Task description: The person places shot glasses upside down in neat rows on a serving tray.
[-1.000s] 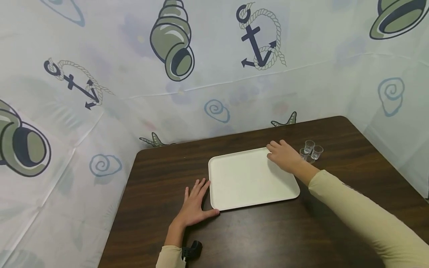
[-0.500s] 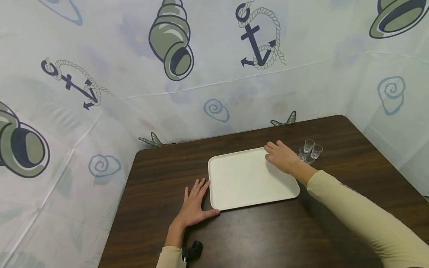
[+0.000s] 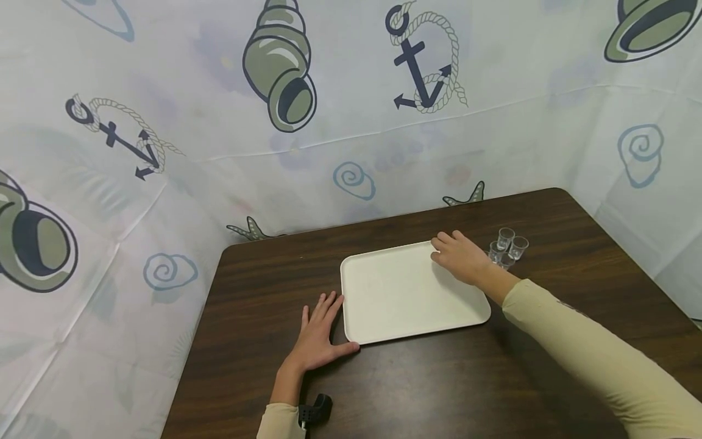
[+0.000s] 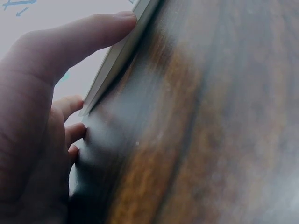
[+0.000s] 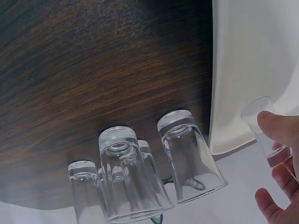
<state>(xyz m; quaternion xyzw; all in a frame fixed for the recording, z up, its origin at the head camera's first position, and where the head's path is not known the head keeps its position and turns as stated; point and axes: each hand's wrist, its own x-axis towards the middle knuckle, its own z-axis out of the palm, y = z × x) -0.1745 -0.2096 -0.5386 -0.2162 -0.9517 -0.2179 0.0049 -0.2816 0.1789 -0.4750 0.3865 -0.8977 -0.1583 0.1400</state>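
Note:
A cream rectangular tray (image 3: 406, 299) lies flat on the dark wooden table. My left hand (image 3: 317, 342) is spread at its near left corner, thumb at the front edge and fingertips along the left side. At the tray's far right corner, my right hand (image 3: 462, 257) pinches a small clear shot glass (image 5: 256, 115) between thumb and fingers. That glass is over the tray surface in the right wrist view; whether its base touches is hard to tell. My hand hides it in the head view. Several more shot glasses (image 3: 518, 248) stand close together just right of the tray.
The brown table (image 3: 263, 274) has rounded far corners. A pale cloth (image 3: 351, 140) printed with shells and anchors hangs behind and beside it. A black band (image 3: 315, 411) is on my left wrist.
My right hand has shifted slightly left over the tray's far right corner, uncovering a little more of the glasses beside it. My left hand and the tray keep their places.

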